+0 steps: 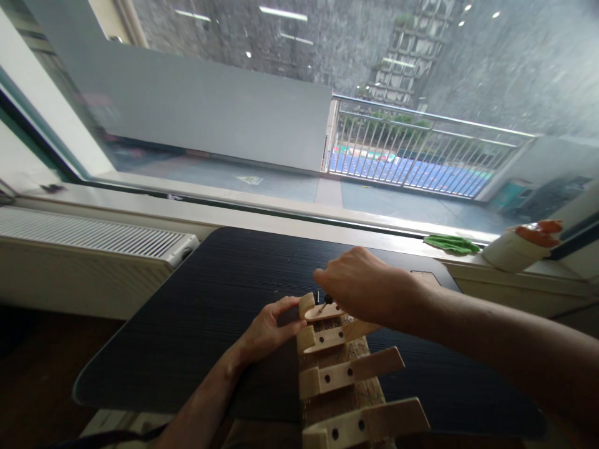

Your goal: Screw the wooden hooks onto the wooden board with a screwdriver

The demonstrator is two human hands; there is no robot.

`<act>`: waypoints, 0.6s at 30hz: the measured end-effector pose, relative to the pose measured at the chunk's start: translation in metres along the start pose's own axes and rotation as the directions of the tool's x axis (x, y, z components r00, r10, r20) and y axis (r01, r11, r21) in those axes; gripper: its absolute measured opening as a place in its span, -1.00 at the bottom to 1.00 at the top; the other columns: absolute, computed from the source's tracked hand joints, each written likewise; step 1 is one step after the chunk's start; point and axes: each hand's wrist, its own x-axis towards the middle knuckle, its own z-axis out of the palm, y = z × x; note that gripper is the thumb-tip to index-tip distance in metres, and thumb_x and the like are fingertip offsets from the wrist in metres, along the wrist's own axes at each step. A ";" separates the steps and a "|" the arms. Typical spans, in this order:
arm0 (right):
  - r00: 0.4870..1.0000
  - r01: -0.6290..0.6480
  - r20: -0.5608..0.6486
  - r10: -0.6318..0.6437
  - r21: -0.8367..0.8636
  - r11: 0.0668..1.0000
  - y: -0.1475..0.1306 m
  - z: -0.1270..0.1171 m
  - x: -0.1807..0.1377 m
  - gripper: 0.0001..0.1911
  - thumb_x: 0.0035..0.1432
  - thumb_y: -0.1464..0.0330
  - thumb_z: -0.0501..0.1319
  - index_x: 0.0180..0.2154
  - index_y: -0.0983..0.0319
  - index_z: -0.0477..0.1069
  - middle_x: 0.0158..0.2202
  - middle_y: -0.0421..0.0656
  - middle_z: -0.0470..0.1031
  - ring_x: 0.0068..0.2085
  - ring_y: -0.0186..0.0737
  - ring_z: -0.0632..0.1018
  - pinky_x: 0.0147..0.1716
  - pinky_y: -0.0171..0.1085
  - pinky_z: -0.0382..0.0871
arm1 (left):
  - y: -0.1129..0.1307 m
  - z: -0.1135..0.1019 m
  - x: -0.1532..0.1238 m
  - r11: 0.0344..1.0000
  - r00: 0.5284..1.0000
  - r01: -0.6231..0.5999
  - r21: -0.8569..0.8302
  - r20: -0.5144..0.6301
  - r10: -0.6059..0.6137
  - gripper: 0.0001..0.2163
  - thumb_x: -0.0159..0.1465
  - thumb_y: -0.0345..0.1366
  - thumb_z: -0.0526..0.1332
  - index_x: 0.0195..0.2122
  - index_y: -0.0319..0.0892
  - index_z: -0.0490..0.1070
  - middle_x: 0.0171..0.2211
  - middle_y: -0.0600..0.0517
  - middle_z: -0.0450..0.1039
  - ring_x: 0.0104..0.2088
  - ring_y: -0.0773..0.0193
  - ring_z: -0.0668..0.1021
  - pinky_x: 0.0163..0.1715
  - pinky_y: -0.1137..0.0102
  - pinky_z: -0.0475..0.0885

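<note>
Wooden rack (346,398) lies on the table (178,330), long axis six to twelve o'clock; the left hand (270,328) grips its far end from nine; at two, the right hand (359,280) clenches probably a screwdriver (328,300).

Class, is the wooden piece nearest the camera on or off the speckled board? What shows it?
On: the wooden piece lies across the speckled board, its right end jutting past the edge.

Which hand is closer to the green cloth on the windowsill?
Right. The right hand is left of the green cloth and nearer the camera; the left hand is farther left, at a wooden hook.
</note>
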 end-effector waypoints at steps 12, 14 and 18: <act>0.998 -0.012 0.055 0.013 -0.025 1.000 0.001 -0.013 -0.005 -0.92 0.02 0.54 0.16 -0.46 0.29 0.39 -0.42 -0.13 0.48 -0.40 -0.23 0.49 -0.53 -0.33 0.24 | 0.001 0.001 -0.001 1.000 1.000 0.026 -0.009 -0.002 -0.026 -0.68 0.13 -0.24 0.20 -0.07 -0.15 0.39 -0.11 0.00 0.43 -0.05 0.15 0.43 0.00 0.32 0.27; 0.998 -0.011 0.061 0.013 -0.026 1.000 0.002 -0.010 -0.005 -0.86 0.01 0.54 0.16 -0.55 0.29 0.36 -0.49 -0.14 0.46 -0.44 -0.25 0.48 -0.54 -0.34 0.23 | 0.002 0.001 0.000 1.000 1.000 0.028 -0.012 0.001 -0.028 -0.67 0.14 -0.25 0.20 -0.06 -0.15 0.39 -0.11 0.00 0.43 -0.05 0.15 0.43 0.00 0.32 0.27; 0.999 -0.035 0.008 0.036 -0.014 0.999 0.003 0.006 0.001 -0.82 0.04 0.48 0.15 -0.58 0.28 0.37 -0.55 -0.11 0.45 -0.47 -0.24 0.47 -0.54 -0.32 0.24 | 0.003 0.001 0.000 1.000 1.000 0.021 -0.019 -0.002 -0.021 -0.67 0.13 -0.25 0.21 -0.06 -0.16 0.39 -0.10 0.00 0.43 -0.06 0.15 0.43 -0.01 0.32 0.28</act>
